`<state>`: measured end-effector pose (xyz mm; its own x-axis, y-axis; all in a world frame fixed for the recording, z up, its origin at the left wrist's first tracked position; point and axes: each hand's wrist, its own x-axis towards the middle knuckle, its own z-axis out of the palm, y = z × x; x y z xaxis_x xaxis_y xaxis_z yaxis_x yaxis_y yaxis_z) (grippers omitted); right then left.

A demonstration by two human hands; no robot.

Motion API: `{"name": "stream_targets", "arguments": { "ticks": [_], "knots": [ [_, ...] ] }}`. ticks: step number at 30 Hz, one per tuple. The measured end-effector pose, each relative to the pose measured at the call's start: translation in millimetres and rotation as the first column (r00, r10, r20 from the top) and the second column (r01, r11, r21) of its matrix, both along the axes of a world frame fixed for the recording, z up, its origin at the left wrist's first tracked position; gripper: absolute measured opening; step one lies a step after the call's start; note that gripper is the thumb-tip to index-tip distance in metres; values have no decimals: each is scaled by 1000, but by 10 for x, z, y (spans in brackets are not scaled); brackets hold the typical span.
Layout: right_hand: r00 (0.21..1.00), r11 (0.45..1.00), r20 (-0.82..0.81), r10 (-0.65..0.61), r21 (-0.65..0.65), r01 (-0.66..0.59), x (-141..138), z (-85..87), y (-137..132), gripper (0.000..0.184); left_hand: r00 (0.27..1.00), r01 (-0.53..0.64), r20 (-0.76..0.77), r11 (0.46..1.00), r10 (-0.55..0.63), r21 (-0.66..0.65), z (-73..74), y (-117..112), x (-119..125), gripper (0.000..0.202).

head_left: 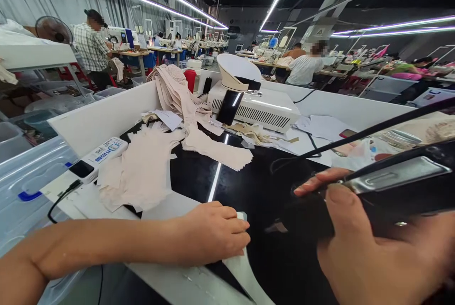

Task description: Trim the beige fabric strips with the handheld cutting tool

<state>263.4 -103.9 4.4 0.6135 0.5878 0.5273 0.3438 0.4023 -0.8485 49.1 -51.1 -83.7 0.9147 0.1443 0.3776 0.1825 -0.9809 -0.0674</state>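
My left hand (220, 231) rests at the near edge of the black tabletop (273, 177), its fingers curled over a pale, smooth strip (245, 272) that runs toward me. Whether the strip is cloth or something stiffer, I cannot tell. On the right, my right hand (359, 243), partly blurred, has its thumb and fingers around a black tool with a silver metal plate (401, 174). Its exact kind is unclear. Left of my hands lie a pile of thin pale-pink cloth pieces (142, 167) and a stack of cut beige-pink pieces (216, 148).
A white machine housing (256, 106) stands at the back, with a dark phone-like slab (229, 106) leaning on it. A white power strip (103, 155) lies left. A black cable (355, 139) crosses at right. Several people work at sewing tables beyond the white side panels (106, 115).
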Motion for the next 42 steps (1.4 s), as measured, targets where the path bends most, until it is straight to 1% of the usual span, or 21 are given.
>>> {"name": "stream_targets", "arguments": {
  "ticks": [2, 4, 7, 10, 13, 17, 20, 22, 24, 28, 31, 34, 38, 42],
  "knots": [
    [999, 999, 25, -32, 32, 31, -97, 101, 77, 64, 1000, -3, 11, 1000, 3, 6, -14, -28, 10, 20],
    [1000, 996, -2, -23, 87, 23, -126, 140, 167, 67, 999, -8, 34, 1000, 8, 14, -27, -58, 6, 17],
    [997, 986, -68, 38, 163, -27, -107, 89, 305, 68, 999, -27, 46, 999, 26, 25, -42, -99, -7, 15],
    [989, 980, -113, 97, 184, -76, -100, -11, 395, 65, 999, -40, 30, 999, 40, 23, -34, -130, -23, 13],
    [981, 975, -141, 132, 196, -103, -134, -79, 426, 64, 999, -40, 32, 999, 39, 24, -14, -147, -42, 17],
    [970, 965, -170, 176, 223, -136, -168, -93, 459, 67, 997, -33, 72, 998, 29, 52, -15, -153, -54, 17],
    [963, 961, -188, 193, 235, -147, -165, -75, 486, 64, 994, -44, 101, 997, 38, 61, -38, -156, -44, 20],
    [958, 955, -200, 205, 255, -151, -157, -63, 485, 64, 994, -47, 97, 997, 41, 59, -54, -158, -32, 19],
    [958, 957, -200, 205, 244, -154, -149, -57, 463, 63, 994, -46, 99, 997, 39, 61, -62, -159, -22, 17],
    [963, 970, -182, 200, 177, -168, -136, -80, 404, 58, 993, -47, 109, 997, 41, 57, -51, -158, -24, 18],
    [960, 963, -156, 233, 176, -206, -126, -118, 391, 54, 994, -46, 105, 998, 41, 45, -36, -156, -32, 18],
    [958, 957, -141, 249, 184, -222, -122, -146, 396, 56, 995, -50, 93, 998, 47, 32, -34, -154, -30, 21],
    [960, 959, -149, 236, 198, -205, -132, -174, 396, 57, 995, -50, 81, 999, 49, 16, -39, -157, -26, 25],
    [965, 960, -130, 227, 196, -199, -140, -211, 392, 56, 996, -64, 62, 998, 64, -4, -25, -175, -42, 19]
  ]
}}
